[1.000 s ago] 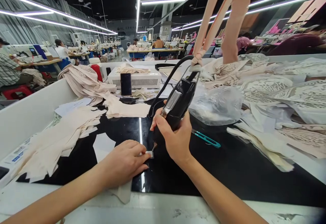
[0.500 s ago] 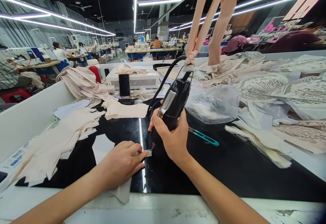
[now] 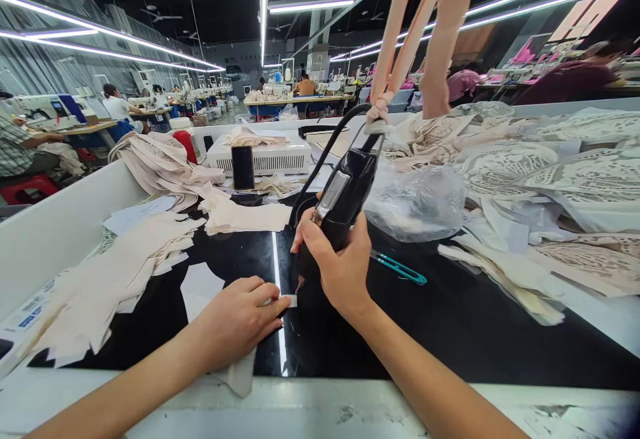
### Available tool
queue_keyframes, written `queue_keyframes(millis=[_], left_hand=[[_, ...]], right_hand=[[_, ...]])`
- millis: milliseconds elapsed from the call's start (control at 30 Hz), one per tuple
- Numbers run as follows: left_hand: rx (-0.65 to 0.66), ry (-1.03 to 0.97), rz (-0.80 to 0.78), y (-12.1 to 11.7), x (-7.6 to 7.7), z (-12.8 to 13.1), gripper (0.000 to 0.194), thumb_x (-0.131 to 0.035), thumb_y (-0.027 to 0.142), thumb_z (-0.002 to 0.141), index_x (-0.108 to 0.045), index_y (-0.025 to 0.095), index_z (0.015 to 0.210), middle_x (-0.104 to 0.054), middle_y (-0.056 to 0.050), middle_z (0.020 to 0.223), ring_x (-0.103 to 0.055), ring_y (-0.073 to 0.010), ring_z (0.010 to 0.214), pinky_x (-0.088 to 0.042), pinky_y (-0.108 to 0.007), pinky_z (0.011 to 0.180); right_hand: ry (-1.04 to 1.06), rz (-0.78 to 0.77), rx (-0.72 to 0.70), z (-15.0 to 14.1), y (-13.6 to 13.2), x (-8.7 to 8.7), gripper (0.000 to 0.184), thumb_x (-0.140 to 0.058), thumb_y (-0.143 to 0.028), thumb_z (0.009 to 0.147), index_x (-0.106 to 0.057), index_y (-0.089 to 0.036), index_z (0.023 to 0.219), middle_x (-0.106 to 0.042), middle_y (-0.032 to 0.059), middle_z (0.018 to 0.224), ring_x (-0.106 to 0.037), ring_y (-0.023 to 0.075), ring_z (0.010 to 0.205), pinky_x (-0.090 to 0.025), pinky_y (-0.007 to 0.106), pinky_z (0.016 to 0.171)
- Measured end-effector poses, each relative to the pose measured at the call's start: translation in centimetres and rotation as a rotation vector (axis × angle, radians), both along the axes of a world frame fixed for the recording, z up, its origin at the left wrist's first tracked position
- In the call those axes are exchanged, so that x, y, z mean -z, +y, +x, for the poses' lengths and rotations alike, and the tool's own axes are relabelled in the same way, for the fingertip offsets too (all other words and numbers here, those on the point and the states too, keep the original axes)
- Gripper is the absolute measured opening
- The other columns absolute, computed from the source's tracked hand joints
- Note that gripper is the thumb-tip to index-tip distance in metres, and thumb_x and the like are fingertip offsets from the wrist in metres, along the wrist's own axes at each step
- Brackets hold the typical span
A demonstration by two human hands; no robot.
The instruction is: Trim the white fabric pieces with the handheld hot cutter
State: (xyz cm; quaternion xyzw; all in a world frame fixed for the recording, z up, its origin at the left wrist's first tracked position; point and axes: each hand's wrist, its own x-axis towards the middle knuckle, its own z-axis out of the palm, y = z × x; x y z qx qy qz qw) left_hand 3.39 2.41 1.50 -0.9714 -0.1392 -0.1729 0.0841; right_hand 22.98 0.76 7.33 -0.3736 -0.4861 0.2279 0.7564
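My right hand (image 3: 340,259) is wrapped round a black corded hand tool (image 3: 345,192) with a silver lever on its side. The tool leans, its upper end hanging from knotted pink fabric strips (image 3: 383,102). Its narrow tip points down beside the end of a pale fabric piece (image 3: 203,289), which lies on the black board (image 3: 425,332). My left hand (image 3: 245,312) is closed over this piece, fingertips pressing its narrow end close to the tip. The hand hides the fabric's middle. Whether the tip touches the cloth, I cannot tell.
Stacked pale fabric pieces (image 3: 115,279) lie on the left. Teal thread snips (image 3: 400,269) rest right of the tool, near a clear plastic bag (image 3: 415,206). Lace pieces (image 3: 565,179) pile up on the right. A phone (image 3: 243,167) leans against a white box (image 3: 280,158).
The tool's upper end has shifted slightly right, and its tip seems a little higher. The left hand stays on the fabric piece.
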Motion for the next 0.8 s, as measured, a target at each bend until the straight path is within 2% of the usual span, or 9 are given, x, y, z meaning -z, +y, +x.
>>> queue_keyframes(millis=[200, 433, 600, 800], left_hand=[[0.014, -0.003, 0.001, 0.0, 0.0, 0.1, 0.025, -0.056, 0.025, 0.116, -0.065, 0.017, 0.137, -0.074, -0.007, 0.112, -0.067, -0.0222, 0.089, -0.059, -0.037, 0.079], [0.018, -0.022, -0.006, 0.0, 0.0, 0.1, 0.024, -0.057, 0.025, 0.116, -0.065, 0.017, 0.137, -0.073, -0.006, 0.111, -0.067, -0.0223, 0.089, -0.058, -0.036, 0.079], [0.018, 0.013, 0.012, 0.0, -0.1, 0.1, 0.024, -0.058, 0.025, 0.116, -0.065, 0.017, 0.137, -0.073, -0.008, 0.112, -0.067, -0.0214, 0.089, -0.057, -0.035, 0.078], [0.028, -0.01, -0.007, 0.1, -0.1, 0.0, 0.024, -0.056, 0.025, 0.116, -0.066, 0.017, 0.137, -0.074, -0.008, 0.111, -0.069, -0.0219, 0.09, -0.059, -0.035, 0.078]], right_hand=[[-0.051, -0.026, 0.022, -0.1, -0.2, 0.5, 0.03, -0.082, -0.038, 0.087, -0.06, -0.026, 0.102, -0.069, -0.0059, 0.082, -0.065, 0.0132, 0.066, -0.058, 0.029, 0.062], [-0.063, -0.045, 0.054, -0.1, -0.2, 0.5, 0.026, -0.079, -0.037, 0.089, -0.058, -0.027, 0.099, -0.064, -0.0067, 0.079, -0.061, 0.0121, 0.06, -0.058, 0.029, 0.059], [0.01, -0.044, 0.005, -0.2, -0.9, 0.3, 0.031, -0.082, -0.039, 0.087, -0.057, -0.027, 0.1, -0.067, -0.0081, 0.08, -0.063, 0.0111, 0.056, -0.06, 0.027, 0.053], [-0.063, -0.065, 0.045, -0.3, -1.3, 0.7, 0.025, -0.08, -0.039, 0.089, -0.059, -0.027, 0.099, -0.064, -0.0063, 0.082, -0.061, 0.0123, 0.062, -0.059, 0.03, 0.059]])
